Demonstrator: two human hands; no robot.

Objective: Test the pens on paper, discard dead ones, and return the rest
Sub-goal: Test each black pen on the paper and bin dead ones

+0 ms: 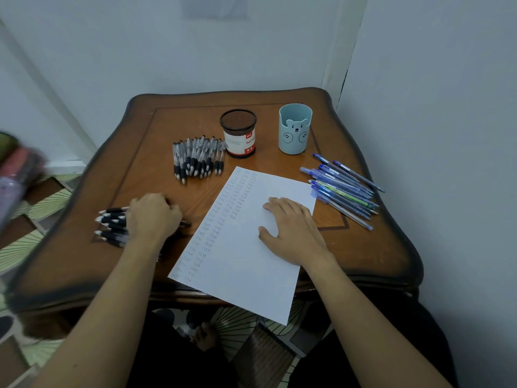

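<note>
- Now we sit at a wooden table set in a corner of pale walls, with a white sheet of paper lying slantwise across its near edge. One corner of the sheet hangs over that edge.
- Columns of small written marks run down the left side of the paper; the right side is bare.
- Our right hand lies palm-down on the bare part of the sheet, with the fingers straight, a little spread, and holding nothing.
- Our left hand rests on a pile of black-grip pens at the table's left edge, just beside the paper. Its fingers curl down over the pile, and a dark pen end shows beyond them towards the sheet. We cannot tell whether they close round any one pen.
- A second batch of black-grip pens lies side by side towards the far edge, tips pointing at us.
- Just right of that batch stands a black mesh pen holder with a red and white label.
- Near it, towards the far right corner, stands a pale blue cup with a bear face.
- A heap of blue pens lies along the right edge, between the cup and the paper's right corner.
</note>
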